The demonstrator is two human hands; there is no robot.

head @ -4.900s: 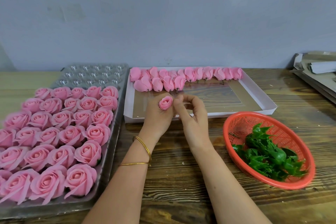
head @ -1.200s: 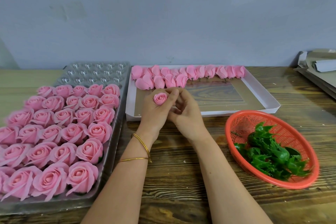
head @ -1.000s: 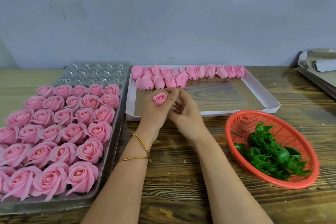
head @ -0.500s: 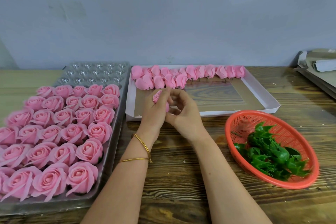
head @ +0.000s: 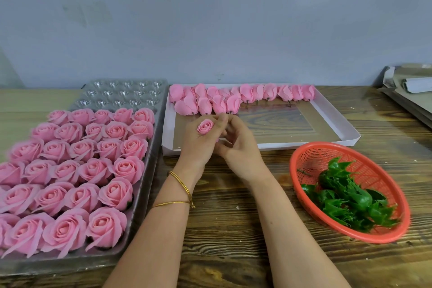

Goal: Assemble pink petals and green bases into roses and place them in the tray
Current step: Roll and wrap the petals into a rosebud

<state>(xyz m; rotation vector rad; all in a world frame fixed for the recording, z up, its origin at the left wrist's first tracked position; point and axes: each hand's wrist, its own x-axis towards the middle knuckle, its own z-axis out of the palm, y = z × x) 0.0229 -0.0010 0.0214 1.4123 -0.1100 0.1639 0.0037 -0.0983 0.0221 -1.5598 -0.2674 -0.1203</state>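
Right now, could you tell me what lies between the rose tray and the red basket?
Head view: left forearm and right forearm, over bare wooden table.

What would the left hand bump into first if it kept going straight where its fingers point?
Most likely the pink petal heads lying in the white box, just past the left hand, which holds a small rosebud. Depth is hard to judge.

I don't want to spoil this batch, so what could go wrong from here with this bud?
The bud is pinched in the left hand, with the right hand close against it; squeezing too hard could crease or unroll its petals. The left forearm lies close beside the finished roses at the tray's edge, so a careless swing might brush them.
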